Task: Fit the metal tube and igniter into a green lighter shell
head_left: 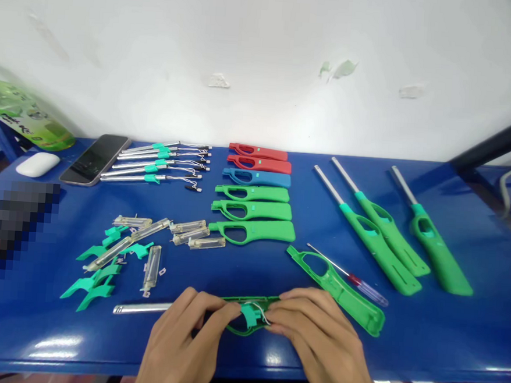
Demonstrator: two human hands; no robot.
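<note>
Near the table's front edge, a green lighter half-shell [242,332] lies open side up between my hands. A teal trigger piece [250,315] and white wires sit inside it, and a metal tube [142,308] sticks out to the left. My left hand [190,336] grips the shell's left part, fingers closed around it. My right hand [315,336] pinches the shell's right part beside the wires; its fingertips hide that end. Another green half-shell [348,294], inner side up, lies just beyond my right hand, with a screwdriver [358,283] behind it.
Metal tubes with wires [152,163], a phone [95,160], a white case [37,165] and a bottle [28,114] are at the back left. Clear fuel tanks [151,269] and teal parts [89,285] lie left. Colored shells [261,230] are stacked centrally; assembled green lighters [446,257] lie right.
</note>
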